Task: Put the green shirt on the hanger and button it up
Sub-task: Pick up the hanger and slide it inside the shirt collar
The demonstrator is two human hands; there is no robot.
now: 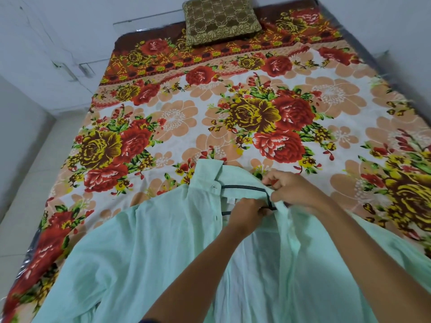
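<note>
A pale green shirt [149, 248] lies on the bed with its collar pointing away from me and its front open. A dark hanger [245, 189] sits inside the collar area; only part of its frame shows. My left hand [247, 212] is closed on the hanger's lower bar near the shirt's neck. My right hand [291, 188] pinches the shirt's right front edge and collar over the hanger's corner. The rest of the hanger is hidden under fabric and hands.
The bed carries a floral sheet [256, 113] in red, yellow and peach. A brown patterned pillow [220, 18] lies at the far end. White walls stand at left and right, with tiled floor [25, 183] along the left.
</note>
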